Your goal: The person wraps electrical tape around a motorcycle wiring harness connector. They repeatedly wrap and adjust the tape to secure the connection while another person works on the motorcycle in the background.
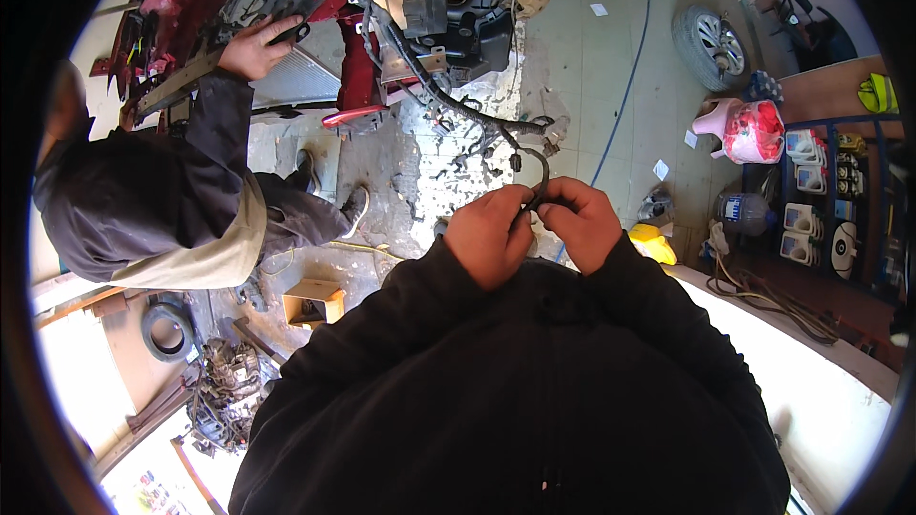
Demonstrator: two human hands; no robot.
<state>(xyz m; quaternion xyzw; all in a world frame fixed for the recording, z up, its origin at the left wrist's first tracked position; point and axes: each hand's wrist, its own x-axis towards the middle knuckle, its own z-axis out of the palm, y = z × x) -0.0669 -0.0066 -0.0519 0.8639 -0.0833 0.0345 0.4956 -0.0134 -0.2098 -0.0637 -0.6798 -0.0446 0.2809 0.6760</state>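
Observation:
In front of my chest, my left hand (493, 234) and my right hand (583, 226) pinch the end of a dark wiring harness branch (546, 170). Both sets of fingers are closed and nearly touch, so the very tip between them is hidden. From there the branch curves up to the thick main wiring harness (420, 72), which runs up and left to the car's front end. Several dark connectors (516, 162) dangle from the harness just beyond my hands.
At left a co-worker (181, 172) reaches into the red car body (191, 5). A wheel (711, 48), a pink jug (739, 129) and loaded shelves (840, 191) stand at right. A blue hose (625, 105) crosses the floor. An open cardboard box (313, 303) and an engine (227, 386) lie lower left.

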